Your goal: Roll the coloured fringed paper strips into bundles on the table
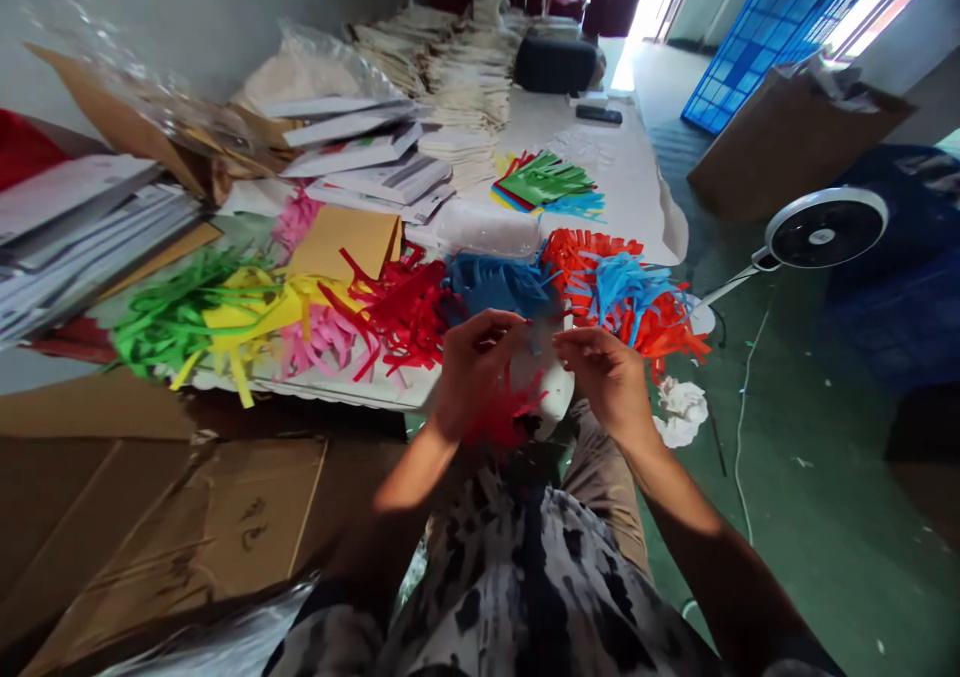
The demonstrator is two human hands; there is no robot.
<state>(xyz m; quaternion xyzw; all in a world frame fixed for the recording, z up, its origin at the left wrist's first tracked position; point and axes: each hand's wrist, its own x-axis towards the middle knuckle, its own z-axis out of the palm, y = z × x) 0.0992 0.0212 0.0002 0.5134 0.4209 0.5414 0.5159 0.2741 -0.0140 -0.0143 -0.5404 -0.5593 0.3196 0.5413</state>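
Observation:
My left hand (480, 369) is closed at the table's front edge, its thumb and fingers pinched together. Blurred red paper fringe (508, 412) hangs below and beside these fingers, seemingly gripped at its top. My right hand (609, 377) is a short way to the right, fingertips pressed together; what they pinch is too small and smeared to name. Just beyond both hands lie dark blue fringe (499, 285), orange-red fringe (596, 250) and light blue fringe (634, 285). Left of them are red fringe (409, 312), pink fringe (322, 337), yellow fringe (259, 307) and green fringe (176, 307).
A tan envelope (345, 242) rests on the fringes. Farther back are a multicoloured fringe stack (547, 179), paper piles (469, 87) and a dark phone-like object (598, 114). A round fan (823, 232) stands right, near a blue crate (772, 42). Cardboard (247, 507) lies lower left.

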